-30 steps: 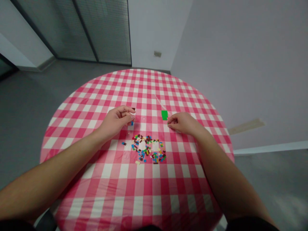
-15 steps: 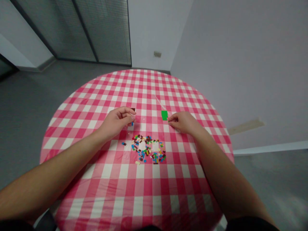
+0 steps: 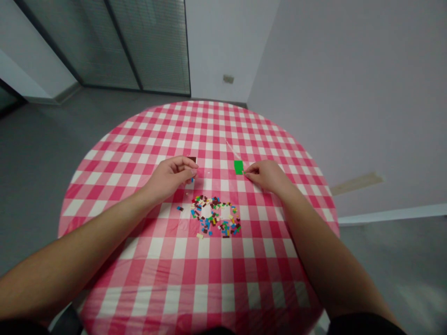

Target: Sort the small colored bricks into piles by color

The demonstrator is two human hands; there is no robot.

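Note:
Left of the table's middle, my left hand (image 3: 171,175) is curled, its thumb and fingertips close together. Whatever it may hold is hidden. A dark brown piece (image 3: 193,159) shows just beyond its fingers, and a bit of blue brick (image 3: 192,180) shows under the thumb. My right hand (image 3: 262,175) is closed in a pinch at the lower right corner of a flat green plate (image 3: 238,167). A tiny green brick (image 3: 244,172) shows at its fingertips, too small to make out well. Nearer to me lies a loose spread of small coloured bricks (image 3: 211,222).
A red and white checked cloth (image 3: 206,265) covers the round table. One blue and dark brick (image 3: 179,209) lies left of the spread, and a cream brick (image 3: 199,236) at its near edge. A wall (image 3: 349,102) stands close on the right.
My right hand has shifted very slightly up, its fingertips staying beside the green plate. My left hand, the plate and the bricks look almost the same.

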